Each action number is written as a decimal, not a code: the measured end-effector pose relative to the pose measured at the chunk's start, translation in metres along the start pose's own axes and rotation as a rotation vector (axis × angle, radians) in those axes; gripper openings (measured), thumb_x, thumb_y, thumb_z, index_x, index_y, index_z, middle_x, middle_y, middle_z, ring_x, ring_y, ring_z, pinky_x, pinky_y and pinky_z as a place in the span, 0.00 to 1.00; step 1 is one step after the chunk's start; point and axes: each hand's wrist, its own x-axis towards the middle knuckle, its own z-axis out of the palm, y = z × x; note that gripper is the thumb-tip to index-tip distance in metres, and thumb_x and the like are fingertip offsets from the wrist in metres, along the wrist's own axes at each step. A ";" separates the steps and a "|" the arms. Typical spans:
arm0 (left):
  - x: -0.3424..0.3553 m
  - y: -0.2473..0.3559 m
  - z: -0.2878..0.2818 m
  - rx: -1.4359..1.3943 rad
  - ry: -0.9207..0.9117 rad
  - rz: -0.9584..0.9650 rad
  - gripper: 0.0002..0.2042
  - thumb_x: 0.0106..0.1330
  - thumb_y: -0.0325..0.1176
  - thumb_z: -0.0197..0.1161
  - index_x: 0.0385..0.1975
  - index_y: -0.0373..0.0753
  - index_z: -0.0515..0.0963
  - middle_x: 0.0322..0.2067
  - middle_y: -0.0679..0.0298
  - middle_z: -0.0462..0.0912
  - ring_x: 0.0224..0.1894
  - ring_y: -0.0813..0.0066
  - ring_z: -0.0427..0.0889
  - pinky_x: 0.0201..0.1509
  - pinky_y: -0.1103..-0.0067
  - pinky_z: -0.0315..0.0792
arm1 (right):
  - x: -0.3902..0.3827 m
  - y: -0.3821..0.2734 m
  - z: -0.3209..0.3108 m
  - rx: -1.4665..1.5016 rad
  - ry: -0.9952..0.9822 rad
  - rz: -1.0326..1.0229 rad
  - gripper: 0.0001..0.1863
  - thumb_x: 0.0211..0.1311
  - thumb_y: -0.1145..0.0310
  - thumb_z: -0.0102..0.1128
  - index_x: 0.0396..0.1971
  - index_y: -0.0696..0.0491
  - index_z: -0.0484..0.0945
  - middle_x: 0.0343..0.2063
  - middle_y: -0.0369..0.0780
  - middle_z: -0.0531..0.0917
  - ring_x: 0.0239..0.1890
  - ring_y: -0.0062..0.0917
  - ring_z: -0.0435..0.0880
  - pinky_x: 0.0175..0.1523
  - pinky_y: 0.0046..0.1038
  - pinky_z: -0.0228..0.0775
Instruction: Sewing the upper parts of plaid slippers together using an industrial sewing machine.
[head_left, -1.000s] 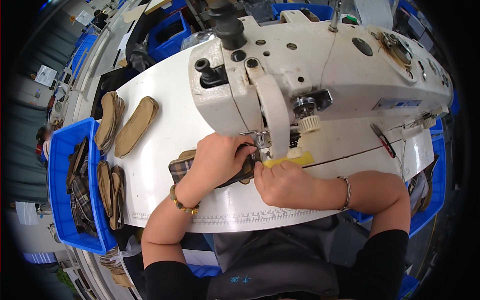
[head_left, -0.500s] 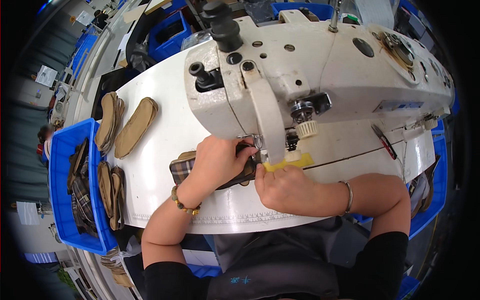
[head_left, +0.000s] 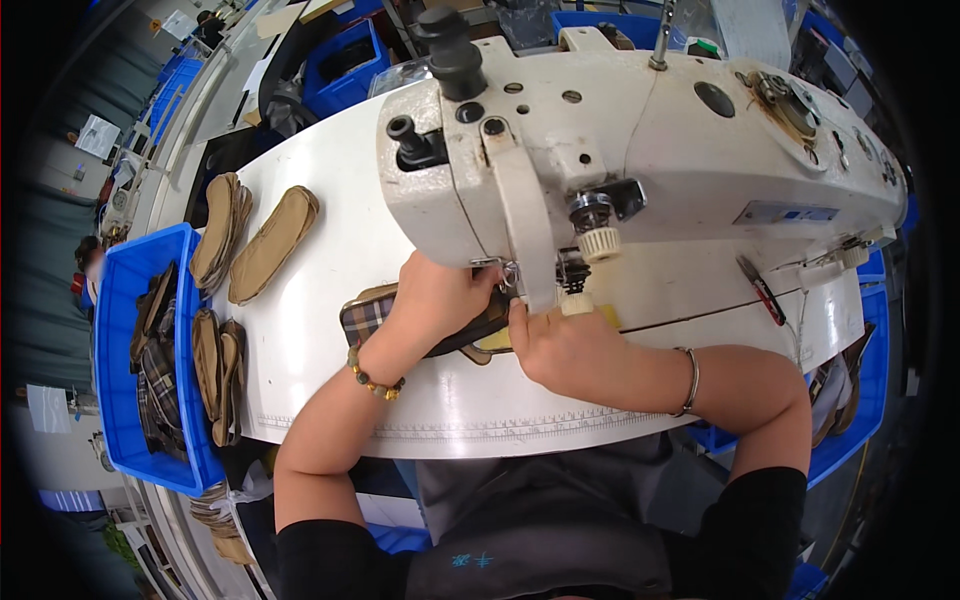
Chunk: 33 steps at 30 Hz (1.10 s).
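A plaid fabric shoe upper (head_left: 365, 318) with dark edging lies under the head of a white sewing machine (head_left: 440, 215). My left hand (head_left: 445, 297) rests over it from the left, fingers bent in by the needle area and gripping its edge; the fingertips are partly hidden. From the other side my right hand (head_left: 565, 345) has its fingers curled, thumb and forefinger pinching at the upper's right end close to the presser foot. A brown tab pokes out below the upper, beside a yellow piece (head_left: 494, 341) on the machine bed.
Tan sole-shaped fabric pieces (head_left: 272, 245) lie in stacks at the table's left. Beside them a blue bin (head_left: 207, 350) holds plaid pieces. Red-handled snips (head_left: 762, 290) lie right of the machine head. Another blue bin (head_left: 870, 380) stands at the right.
The upper has turned slightly and its tan tab shows more below. My right hand has shifted a little right of it. The whole view has moved slightly.
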 end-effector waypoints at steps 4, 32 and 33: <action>0.014 -0.009 0.006 0.010 0.062 0.136 0.10 0.56 0.29 0.65 0.39 0.41 0.83 0.31 0.55 0.85 0.35 0.52 0.84 0.38 0.64 0.78 | 0.000 0.006 0.004 -0.008 -0.013 0.037 0.22 0.46 0.69 0.61 0.42 0.66 0.83 0.08 0.30 0.70 0.10 0.17 0.71 0.15 0.23 0.57; 0.000 -0.012 -0.012 0.156 0.310 0.408 0.13 0.54 0.28 0.68 0.40 0.38 0.83 0.39 0.58 0.85 0.45 0.53 0.82 0.50 0.66 0.75 | -0.006 0.021 0.028 0.103 0.076 0.095 0.18 0.45 0.72 0.63 0.40 0.62 0.83 0.14 0.39 0.77 0.19 0.31 0.81 0.23 0.33 0.73; -0.005 -0.013 -0.015 0.238 0.275 0.400 0.13 0.53 0.29 0.70 0.40 0.38 0.83 0.38 0.59 0.85 0.45 0.54 0.82 0.50 0.65 0.74 | -0.007 0.023 0.028 0.131 0.081 0.113 0.18 0.46 0.72 0.63 0.39 0.61 0.83 0.14 0.39 0.77 0.19 0.32 0.81 0.23 0.34 0.74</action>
